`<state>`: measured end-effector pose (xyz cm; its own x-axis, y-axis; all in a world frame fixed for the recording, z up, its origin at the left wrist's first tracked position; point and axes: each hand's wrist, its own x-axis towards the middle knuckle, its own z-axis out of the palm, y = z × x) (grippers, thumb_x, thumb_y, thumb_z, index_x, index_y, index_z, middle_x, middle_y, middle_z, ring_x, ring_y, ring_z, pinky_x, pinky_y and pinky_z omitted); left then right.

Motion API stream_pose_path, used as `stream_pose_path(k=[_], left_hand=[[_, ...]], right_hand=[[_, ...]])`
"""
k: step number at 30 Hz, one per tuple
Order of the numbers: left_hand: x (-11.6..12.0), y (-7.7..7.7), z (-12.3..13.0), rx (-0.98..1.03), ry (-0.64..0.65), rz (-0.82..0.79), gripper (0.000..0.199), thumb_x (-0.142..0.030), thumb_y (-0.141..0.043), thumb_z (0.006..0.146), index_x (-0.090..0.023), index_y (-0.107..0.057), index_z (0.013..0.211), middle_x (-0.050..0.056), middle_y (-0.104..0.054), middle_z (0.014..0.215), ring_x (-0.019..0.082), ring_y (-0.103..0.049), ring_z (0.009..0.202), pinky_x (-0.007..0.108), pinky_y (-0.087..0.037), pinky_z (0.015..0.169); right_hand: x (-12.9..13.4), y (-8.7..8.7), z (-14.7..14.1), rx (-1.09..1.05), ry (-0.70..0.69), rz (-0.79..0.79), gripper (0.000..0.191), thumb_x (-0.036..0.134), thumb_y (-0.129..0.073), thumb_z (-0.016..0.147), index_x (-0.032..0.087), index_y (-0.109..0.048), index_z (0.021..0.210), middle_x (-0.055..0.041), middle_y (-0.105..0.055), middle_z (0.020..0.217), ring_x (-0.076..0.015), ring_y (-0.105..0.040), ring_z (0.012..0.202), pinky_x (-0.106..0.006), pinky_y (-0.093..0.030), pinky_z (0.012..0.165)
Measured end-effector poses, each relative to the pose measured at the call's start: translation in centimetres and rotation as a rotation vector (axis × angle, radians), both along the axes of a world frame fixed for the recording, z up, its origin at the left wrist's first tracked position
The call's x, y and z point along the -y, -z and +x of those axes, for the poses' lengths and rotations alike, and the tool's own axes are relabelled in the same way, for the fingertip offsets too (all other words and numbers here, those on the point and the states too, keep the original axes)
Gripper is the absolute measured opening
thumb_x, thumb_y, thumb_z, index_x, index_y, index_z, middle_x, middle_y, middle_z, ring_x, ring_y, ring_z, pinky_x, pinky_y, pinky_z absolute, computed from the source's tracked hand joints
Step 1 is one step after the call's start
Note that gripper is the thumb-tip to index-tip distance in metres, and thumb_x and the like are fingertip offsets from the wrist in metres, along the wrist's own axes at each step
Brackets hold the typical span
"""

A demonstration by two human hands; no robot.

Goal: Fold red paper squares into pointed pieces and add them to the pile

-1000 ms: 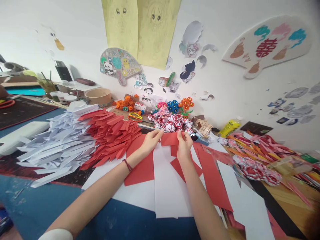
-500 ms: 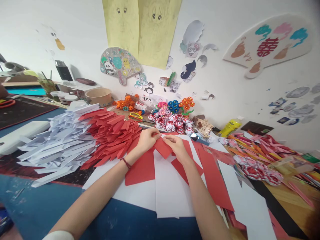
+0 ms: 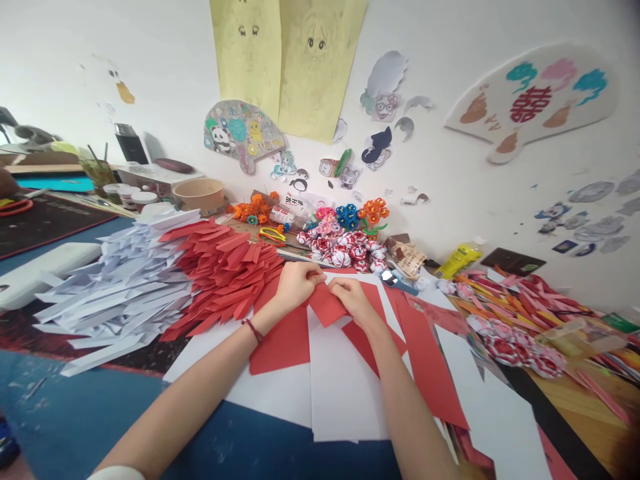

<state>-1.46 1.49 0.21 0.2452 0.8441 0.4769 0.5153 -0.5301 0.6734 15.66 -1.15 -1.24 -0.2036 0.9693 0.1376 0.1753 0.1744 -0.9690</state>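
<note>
Both hands pinch the top edge of a small piece of red paper (image 3: 327, 307), held tilted over the paper sheets. My left hand (image 3: 299, 285) is closed on its upper left corner, fingertips together. My right hand (image 3: 351, 299) is closed on the upper right edge, thumb and fingers pressed together. Under the hands lie a stack of white paper (image 3: 345, 387) and larger red sheets (image 3: 280, 343). Left of my left hand is a heap of folded red paper strips (image 3: 225, 273), beside a heap of folded white paper strips (image 3: 125, 280).
Red and white paper flowers (image 3: 345, 250) stand behind the hands. At the right are a yellow bottle (image 3: 459, 259), coloured strips (image 3: 530, 300) and a clear plastic box (image 3: 575, 337). A white case (image 3: 50, 273) and a round tan bowl (image 3: 199, 193) are at the left.
The view has tipped slightly, so the wall shows a little lower. Both hands keep their pinch on the small red paper, with only slight finger movement.
</note>
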Motion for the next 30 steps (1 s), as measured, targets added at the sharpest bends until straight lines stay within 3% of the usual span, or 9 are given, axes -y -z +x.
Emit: stream_pose_path(k=[8,12,15,19,21,26,30], left_hand=[[-0.6,-1.3,-1.8,0.101,-0.288,0.107,0.018,-0.031,-0.057,0.082,-0.020,-0.071,0.078,0.001,-0.070,0.071,0.015,-0.059,0.065,0.024,-0.037,0.064],[-0.7,-1.7,-2.2,0.126,-0.382,0.158,0.023,-0.034,-0.052,0.086,-0.020,-0.070,0.082,0.002,-0.070,0.074,0.015,-0.059,0.067,0.024,-0.037,0.065],[-0.7,-1.2,-1.6,0.040,-0.312,0.073,0.025,-0.038,-0.052,0.086,-0.020,-0.070,0.081,0.002,-0.069,0.069,0.015,-0.057,0.062,0.024,-0.035,0.061],[-0.8,-0.5,-0.9,0.003,-0.228,0.029,0.027,-0.038,-0.052,0.086,-0.018,-0.069,0.079,0.003,-0.068,0.066,0.015,-0.058,0.061,0.024,-0.035,0.060],[-0.9,-0.4,-0.8,0.025,-0.218,0.013,0.027,-0.038,-0.053,0.085,-0.018,-0.070,0.079,0.003,-0.068,0.068,0.015,-0.058,0.062,0.024,-0.036,0.061],[-1.1,-0.7,-0.9,0.147,-0.170,-0.119,0.034,-0.042,-0.053,0.084,-0.015,-0.070,0.075,0.004,-0.070,0.070,0.014,-0.059,0.060,0.023,-0.038,0.059],[-1.0,-0.8,-1.0,0.143,-0.202,-0.129,0.033,-0.041,-0.053,0.083,-0.015,-0.070,0.070,0.003,-0.069,0.065,0.014,-0.058,0.058,0.023,-0.038,0.059]], right_hand=[[-0.1,0.0,2.2,0.278,0.036,-0.058,0.013,0.021,-0.049,0.067,0.019,-0.053,0.055,0.0032,-0.051,0.050,-0.0101,-0.044,0.045,-0.022,-0.031,0.044],[-0.5,0.1,2.2,0.368,0.277,0.136,0.015,0.022,-0.051,0.070,0.018,-0.060,0.059,-0.0004,-0.061,0.059,-0.0149,-0.055,0.058,-0.025,-0.041,0.057],[-0.3,-0.3,0.9,0.310,0.410,0.342,0.022,0.030,-0.051,0.080,0.020,-0.069,0.087,-0.0049,-0.070,0.088,-0.0193,-0.061,0.077,-0.032,-0.046,0.075],[0.3,-0.7,-1.0,0.303,0.226,0.457,0.040,0.038,-0.059,0.082,0.025,-0.061,0.121,-0.0076,-0.064,0.118,-0.0233,-0.059,0.104,-0.038,-0.043,0.093],[0.4,-0.5,-1.3,0.342,0.171,0.451,0.048,0.040,-0.065,0.078,0.026,-0.059,0.124,-0.0080,-0.062,0.123,-0.0262,-0.055,0.112,-0.041,-0.040,0.098],[0.5,0.1,-1.0,0.391,0.090,0.372,0.048,0.043,-0.067,0.077,0.025,-0.062,0.122,-0.0088,-0.067,0.112,-0.0273,-0.059,0.101,-0.044,-0.044,0.092],[1.0,-0.4,-1.2,0.454,0.052,0.397,0.066,0.045,-0.070,0.074,0.028,-0.050,0.135,-0.0090,-0.057,0.130,-0.0306,-0.052,0.118,-0.047,-0.039,0.099]])
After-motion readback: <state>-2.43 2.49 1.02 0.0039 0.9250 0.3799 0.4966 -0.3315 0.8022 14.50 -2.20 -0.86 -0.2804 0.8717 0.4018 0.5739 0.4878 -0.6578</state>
